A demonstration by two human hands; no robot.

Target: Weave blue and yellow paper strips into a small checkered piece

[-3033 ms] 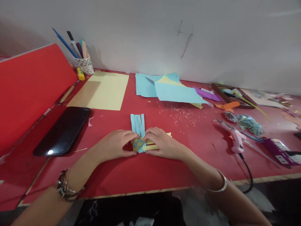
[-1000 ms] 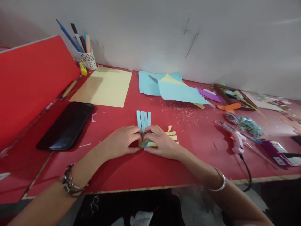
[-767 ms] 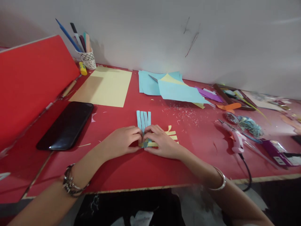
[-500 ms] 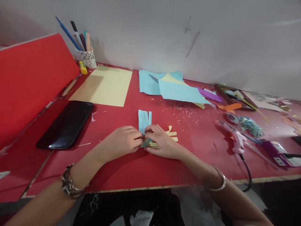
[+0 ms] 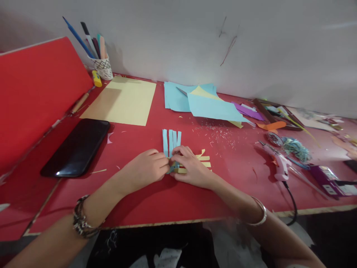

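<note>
Several light blue paper strips [image 5: 171, 140] point away from me on the red table, crossed near their lower ends by pale yellow paper strips [image 5: 205, 164] that stick out to the right. My left hand [image 5: 152, 165] has its fingers bent together at the left edge of the crossing, pinching there; the fingertips partly hide what they grip. Over the crossing lies my right hand [image 5: 192, 165], its fingers curved and thumb below, touching the woven strips. Both hands cover most of the spot where blue and yellow overlap.
A black phone [image 5: 78, 149] lies left. Behind are a yellow sheet [image 5: 125, 100], blue sheets [image 5: 214, 106] with scissors partly under them, and a pen cup [image 5: 104, 69]. To the right are a glue gun [image 5: 279, 162], a yarn bundle [image 5: 297, 149] and a brown tray [image 5: 295, 126].
The blue strips have spread apart, with a wider gap beside the leftmost one. Both hands stay at the crossing with only small finger movements. The view has shifted slightly.
</note>
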